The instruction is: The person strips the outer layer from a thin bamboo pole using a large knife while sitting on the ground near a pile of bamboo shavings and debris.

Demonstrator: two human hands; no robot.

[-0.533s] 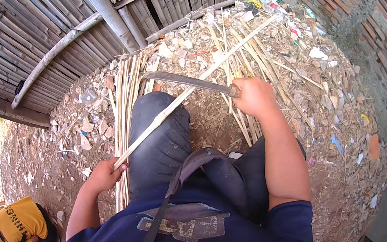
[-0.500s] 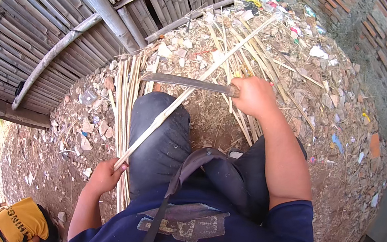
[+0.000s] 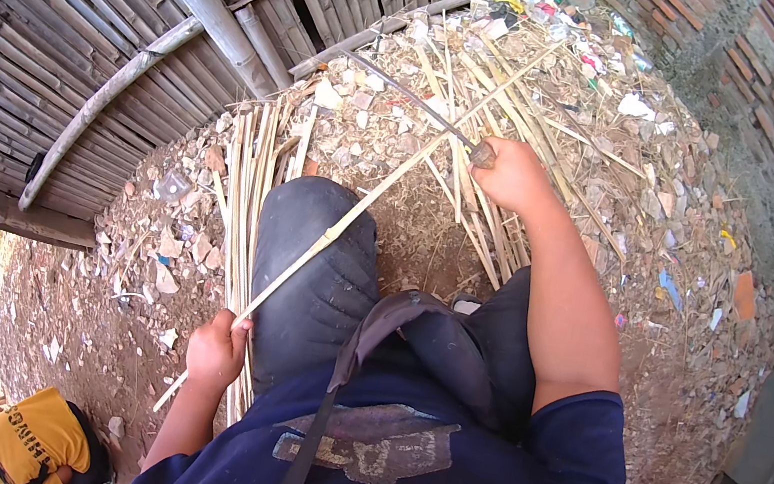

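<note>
My right hand (image 3: 511,174) is wrapped round the short handle of a machete (image 3: 410,96), whose long dark blade points to the far left. The blade crosses a long pale bamboo strip (image 3: 341,228) and looks edge-on. My left hand (image 3: 217,349) grips that strip near its lower end, beside my knee. From there the strip slants up over my thigh to the far right, and a short tail sticks out below the hand. A bundle of bamboo strips (image 3: 250,180) lies left of my knee. More split strips (image 3: 514,110) lie scattered on the ground ahead.
A bamboo slat wall (image 3: 42,56) rises at the left, and a brick wall (image 3: 765,89) at the right. Stones and litter cover the dirt ground (image 3: 384,262). A person in a yellow shirt (image 3: 37,435) is low at the lower left.
The machete has swung from level to tilted, its tip now farther away. The bamboo strip has slid back through my left hand, so a tail shows below it.
</note>
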